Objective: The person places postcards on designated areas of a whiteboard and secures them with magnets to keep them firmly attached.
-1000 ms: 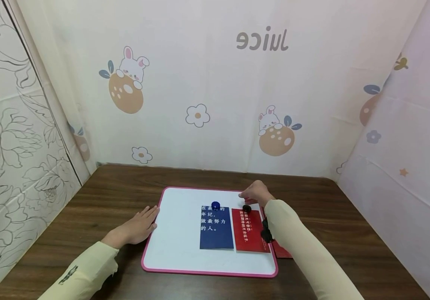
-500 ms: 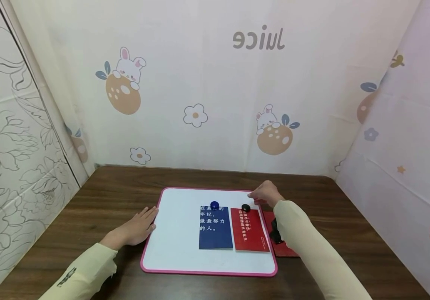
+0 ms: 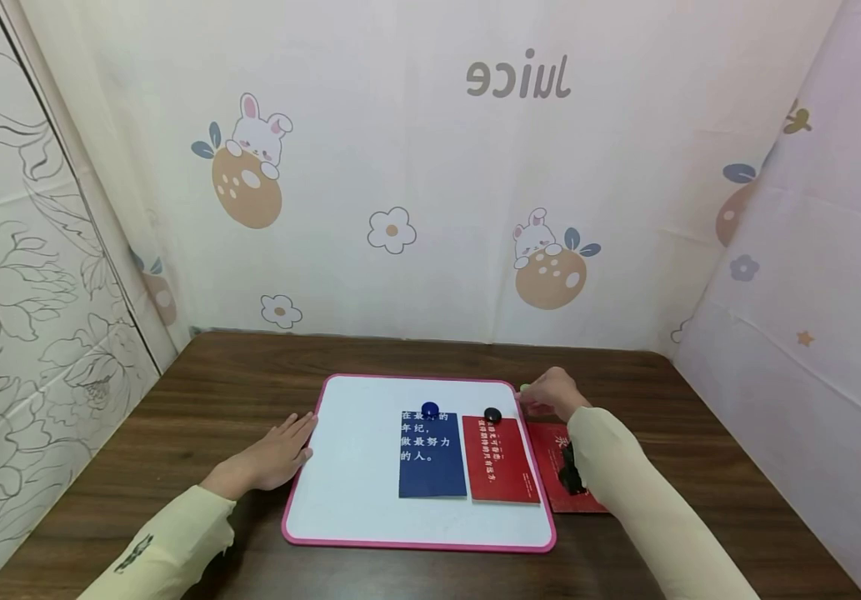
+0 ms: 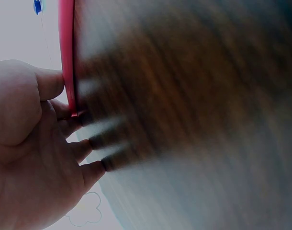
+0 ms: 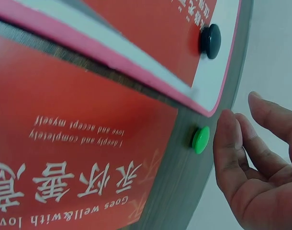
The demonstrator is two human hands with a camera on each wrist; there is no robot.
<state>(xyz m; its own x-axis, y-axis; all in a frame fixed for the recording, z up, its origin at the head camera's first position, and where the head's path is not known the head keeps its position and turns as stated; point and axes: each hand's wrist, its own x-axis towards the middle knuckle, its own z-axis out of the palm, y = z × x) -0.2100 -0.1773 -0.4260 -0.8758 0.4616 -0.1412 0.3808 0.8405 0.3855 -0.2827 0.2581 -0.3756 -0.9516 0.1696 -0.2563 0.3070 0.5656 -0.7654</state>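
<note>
My left hand (image 3: pixel 272 457) lies with straight fingers at the left edge of a pink-rimmed whiteboard (image 3: pixel 347 475); in the left wrist view its thumb touches the pink rim (image 4: pixel 67 52). A blue round magnet (image 3: pixel 430 409) sits at the top of a blue card (image 3: pixel 433 475) on the board. To its right, a black magnet (image 5: pixel 212 41) sits at the top edge of a red card (image 3: pixel 501 467). Just off the board's upper right corner, my right hand (image 3: pixel 554 392) hovers by a green magnet (image 5: pixel 200 140), fingers bent, thumb and forefinger apart with nothing between them.
A second red card (image 5: pixel 79 143) with white lettering lies on the dark wooden table (image 3: pixel 250 367), right of the board and partly under the right forearm. A printed curtain (image 3: pixel 438 167) hangs behind the table, with more cloth on both sides.
The right hand has moved right, from above the black magnet to beside the green magnet off the board. More of the second red card shows. The left hand stays in place.
</note>
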